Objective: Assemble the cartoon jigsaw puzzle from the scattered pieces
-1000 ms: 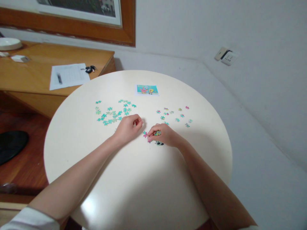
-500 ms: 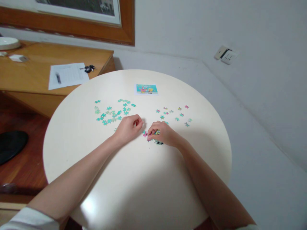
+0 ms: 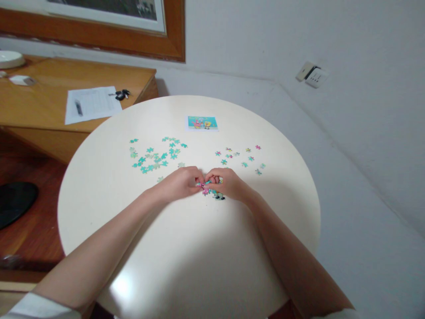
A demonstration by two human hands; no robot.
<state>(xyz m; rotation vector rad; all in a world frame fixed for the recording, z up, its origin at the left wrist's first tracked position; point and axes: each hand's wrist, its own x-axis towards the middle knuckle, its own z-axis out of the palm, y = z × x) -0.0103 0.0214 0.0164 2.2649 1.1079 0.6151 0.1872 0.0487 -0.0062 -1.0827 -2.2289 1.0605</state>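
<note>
My left hand [image 3: 186,182] is closed, its thumb and finger pinching a pink puzzle piece [image 3: 199,184]. Facing it, my right hand [image 3: 227,183] is closed too, the fingertips pressed on puzzle pieces at the same spot. Between and below the hands lies a cluster of joined puzzle pieces [image 3: 219,196] in pink, teal, yellow and black, partly covered by my right hand. Many loose teal and pale green puzzle pieces [image 3: 164,156] are spread beyond my left hand. Several multicoloured pieces [image 3: 245,164] lie beyond my right hand.
A small picture card [image 3: 202,123] with cartoon figures lies near the far side of the round white table [image 3: 133,226]. Behind left, a wooden desk [image 3: 43,99] holds a paper sheet [image 3: 94,104] and keys [image 3: 122,94]. A wall [image 3: 365,133] stands to the right.
My left hand has moved right and slightly nearer me, meeting my right fingertips at the pink piece. A pale piece behind my left hand now shows. My right hand has barely moved.
</note>
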